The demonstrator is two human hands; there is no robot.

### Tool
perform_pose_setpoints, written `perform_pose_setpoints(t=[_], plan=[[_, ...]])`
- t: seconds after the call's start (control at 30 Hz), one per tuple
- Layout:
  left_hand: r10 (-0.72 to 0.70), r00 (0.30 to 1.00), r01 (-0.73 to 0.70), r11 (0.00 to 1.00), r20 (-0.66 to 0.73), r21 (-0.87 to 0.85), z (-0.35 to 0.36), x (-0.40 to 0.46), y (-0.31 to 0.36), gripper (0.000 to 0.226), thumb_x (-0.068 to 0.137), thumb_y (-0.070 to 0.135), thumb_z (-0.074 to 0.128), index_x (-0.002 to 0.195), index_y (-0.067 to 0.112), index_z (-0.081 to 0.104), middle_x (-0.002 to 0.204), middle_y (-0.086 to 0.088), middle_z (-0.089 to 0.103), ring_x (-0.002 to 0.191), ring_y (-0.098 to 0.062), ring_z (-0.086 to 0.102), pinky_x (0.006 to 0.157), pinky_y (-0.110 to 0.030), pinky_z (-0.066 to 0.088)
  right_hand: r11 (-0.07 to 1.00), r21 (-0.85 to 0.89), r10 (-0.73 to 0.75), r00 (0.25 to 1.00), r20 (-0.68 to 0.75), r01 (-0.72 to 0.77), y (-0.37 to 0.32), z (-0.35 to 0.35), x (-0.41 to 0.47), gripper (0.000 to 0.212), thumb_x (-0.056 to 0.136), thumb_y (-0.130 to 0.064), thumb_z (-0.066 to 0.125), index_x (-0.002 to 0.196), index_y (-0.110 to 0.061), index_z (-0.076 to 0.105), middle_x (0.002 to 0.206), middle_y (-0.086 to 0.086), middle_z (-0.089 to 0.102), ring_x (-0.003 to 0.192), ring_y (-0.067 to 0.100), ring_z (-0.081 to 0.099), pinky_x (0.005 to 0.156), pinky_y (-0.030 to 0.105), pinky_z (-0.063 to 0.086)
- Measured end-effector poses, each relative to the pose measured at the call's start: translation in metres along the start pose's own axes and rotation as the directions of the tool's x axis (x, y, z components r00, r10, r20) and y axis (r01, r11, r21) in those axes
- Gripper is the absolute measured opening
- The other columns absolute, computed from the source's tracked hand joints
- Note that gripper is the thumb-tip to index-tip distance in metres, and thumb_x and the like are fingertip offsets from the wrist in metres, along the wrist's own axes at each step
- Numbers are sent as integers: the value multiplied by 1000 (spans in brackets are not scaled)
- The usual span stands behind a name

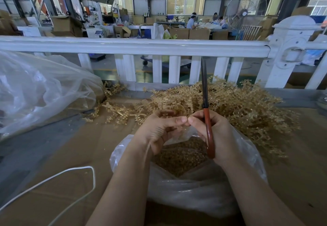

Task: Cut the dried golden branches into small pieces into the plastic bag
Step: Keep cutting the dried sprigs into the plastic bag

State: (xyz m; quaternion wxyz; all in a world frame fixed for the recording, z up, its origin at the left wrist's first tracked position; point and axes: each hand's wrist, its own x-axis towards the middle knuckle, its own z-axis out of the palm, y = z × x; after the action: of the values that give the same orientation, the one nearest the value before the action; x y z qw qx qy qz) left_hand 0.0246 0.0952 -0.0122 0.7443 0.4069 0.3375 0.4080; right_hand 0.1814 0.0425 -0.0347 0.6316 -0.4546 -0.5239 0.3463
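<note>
A big heap of dried golden branches (pixel 230 105) lies on the cardboard-covered table, behind my hands. An open clear plastic bag (pixel 191 190) sits right in front of me, with small golden cut pieces (pixel 178 156) inside. My right hand (pixel 212 128) grips red-handled scissors (pixel 208 128), their dark blades (pixel 204 77) closed and pointing up. My left hand (pixel 159 128) is curled over the bag's mouth, its fingertips meeting the right thumb; a thin stem (pixel 147 152) runs down along the left wrist.
A large crumpled clear plastic bag (pixel 39 88) lies at the left. A white cord (pixel 74 178) loops over the table at the lower left. A white railing (pixel 141 47) borders the table's far side. Several people work at tables far beyond it.
</note>
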Motion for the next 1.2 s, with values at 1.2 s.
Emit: perform_pose_setpoints(t=[1.2], plan=[[318, 942, -335, 918, -108, -211, -3, -1, 8, 13, 70, 6, 74, 82, 10, 75, 78, -4, 74, 66, -8, 69, 60, -17, 56, 639, -763, -187, 982, -34, 96, 11, 5, -4, 58, 69, -82, 55, 91, -29, 58, 84, -17, 61, 79, 1, 59, 60, 19, 45]])
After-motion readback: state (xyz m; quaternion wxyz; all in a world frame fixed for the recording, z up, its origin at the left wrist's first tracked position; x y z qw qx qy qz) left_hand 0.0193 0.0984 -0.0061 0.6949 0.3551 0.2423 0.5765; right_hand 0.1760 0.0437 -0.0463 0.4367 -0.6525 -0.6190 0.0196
